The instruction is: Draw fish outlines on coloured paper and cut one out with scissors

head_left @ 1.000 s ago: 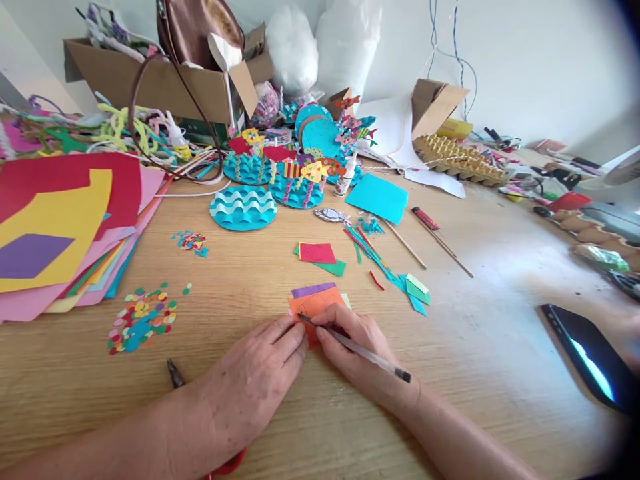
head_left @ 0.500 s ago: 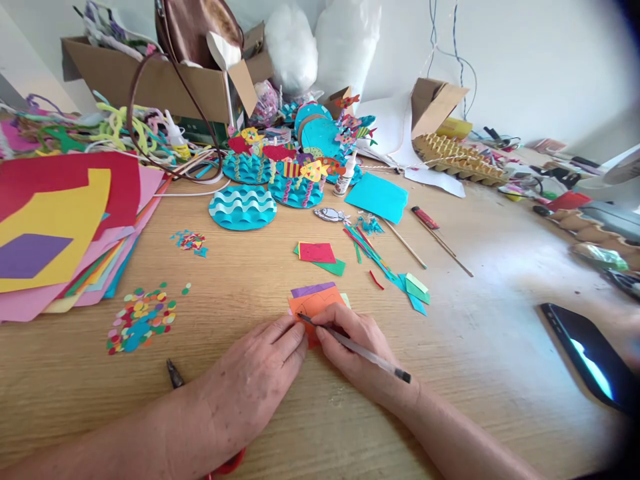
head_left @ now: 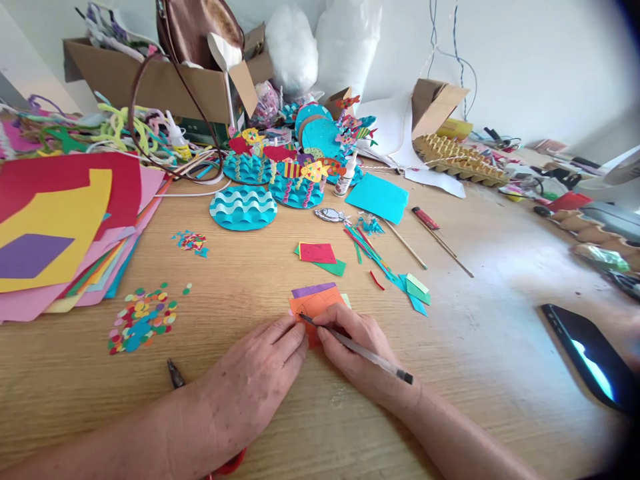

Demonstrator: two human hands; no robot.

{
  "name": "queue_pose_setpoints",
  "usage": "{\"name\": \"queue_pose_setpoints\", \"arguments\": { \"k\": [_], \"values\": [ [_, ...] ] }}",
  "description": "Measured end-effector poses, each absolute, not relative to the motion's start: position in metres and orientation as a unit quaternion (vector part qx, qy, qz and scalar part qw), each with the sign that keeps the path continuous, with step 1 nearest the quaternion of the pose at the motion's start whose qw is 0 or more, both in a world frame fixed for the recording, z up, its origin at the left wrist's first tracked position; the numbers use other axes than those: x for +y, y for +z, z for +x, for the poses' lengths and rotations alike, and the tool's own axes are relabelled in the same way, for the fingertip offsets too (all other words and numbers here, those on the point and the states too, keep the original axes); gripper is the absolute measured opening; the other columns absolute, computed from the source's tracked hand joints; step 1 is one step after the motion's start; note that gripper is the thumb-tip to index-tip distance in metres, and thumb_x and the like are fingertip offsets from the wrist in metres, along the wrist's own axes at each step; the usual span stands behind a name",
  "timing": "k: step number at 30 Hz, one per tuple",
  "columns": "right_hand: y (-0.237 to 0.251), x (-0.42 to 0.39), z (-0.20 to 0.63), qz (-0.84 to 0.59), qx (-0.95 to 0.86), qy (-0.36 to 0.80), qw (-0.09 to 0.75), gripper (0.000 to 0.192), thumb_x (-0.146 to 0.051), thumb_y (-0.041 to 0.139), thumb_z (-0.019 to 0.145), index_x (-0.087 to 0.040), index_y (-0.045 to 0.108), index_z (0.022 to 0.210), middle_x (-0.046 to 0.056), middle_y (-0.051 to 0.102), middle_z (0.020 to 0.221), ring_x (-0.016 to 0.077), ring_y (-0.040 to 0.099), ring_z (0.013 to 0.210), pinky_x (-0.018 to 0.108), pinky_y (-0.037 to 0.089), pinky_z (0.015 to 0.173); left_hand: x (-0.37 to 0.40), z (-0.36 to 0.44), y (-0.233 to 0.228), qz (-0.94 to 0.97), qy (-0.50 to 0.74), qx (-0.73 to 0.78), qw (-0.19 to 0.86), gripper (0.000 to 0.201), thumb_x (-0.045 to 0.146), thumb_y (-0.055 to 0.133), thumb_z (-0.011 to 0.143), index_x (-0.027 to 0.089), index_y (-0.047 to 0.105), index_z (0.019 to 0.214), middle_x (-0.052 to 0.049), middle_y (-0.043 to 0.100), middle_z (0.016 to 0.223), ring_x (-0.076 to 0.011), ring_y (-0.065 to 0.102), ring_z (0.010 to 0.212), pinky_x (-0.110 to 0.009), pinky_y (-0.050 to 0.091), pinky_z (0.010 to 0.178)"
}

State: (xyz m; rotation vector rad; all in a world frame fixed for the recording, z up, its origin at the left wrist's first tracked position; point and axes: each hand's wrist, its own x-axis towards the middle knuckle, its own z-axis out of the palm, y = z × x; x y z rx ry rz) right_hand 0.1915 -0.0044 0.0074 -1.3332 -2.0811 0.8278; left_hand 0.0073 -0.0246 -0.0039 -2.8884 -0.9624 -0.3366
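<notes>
My right hand (head_left: 357,350) grips a clear pen (head_left: 373,359) whose tip rests on an orange paper piece (head_left: 314,304) with a drawn outline. My left hand (head_left: 255,380) lies flat just left of it, fingertips pressing the orange piece's near edge onto the wooden table (head_left: 490,333). A purple scrap (head_left: 313,289) peeks out behind the orange piece. Under my left wrist a red scissor handle (head_left: 227,463) shows, with its dark tip (head_left: 175,373) sticking out to the left.
Stacked coloured paper sheets (head_left: 60,227) lie at the left, with confetti dots (head_left: 143,317) nearby. Blue wave discs with paper fish (head_left: 243,207) stand behind, beside a glue bottle (head_left: 347,177). Red and green scraps (head_left: 320,255) and paper strips (head_left: 380,257) lie ahead. A lit phone (head_left: 587,353) rests at the right.
Almost nothing differs. The pen and my right hand shifted only slightly over the orange piece; my left hand stayed in place.
</notes>
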Motion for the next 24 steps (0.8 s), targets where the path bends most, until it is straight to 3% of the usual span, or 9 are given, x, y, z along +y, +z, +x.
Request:
{"name": "queue_pose_setpoints", "arguments": {
  "k": [24],
  "values": [
    [0.0060,-0.0038,0.1914,-0.490,-0.772,0.311,0.260,0.010,-0.013,0.048,0.079,-0.022,0.053,0.078,-0.003,0.061,0.064,0.0130,0.056,0.059,0.024,0.042,0.056,-0.0254,0.0070,-0.0041,-0.945,-0.088,-0.314,0.023,0.033,0.005,0.035,0.086,0.008,0.057,0.110,-0.012,0.063,0.110,-0.0229,0.056,0.108,-0.037,0.041,0.098]
  ]
}}
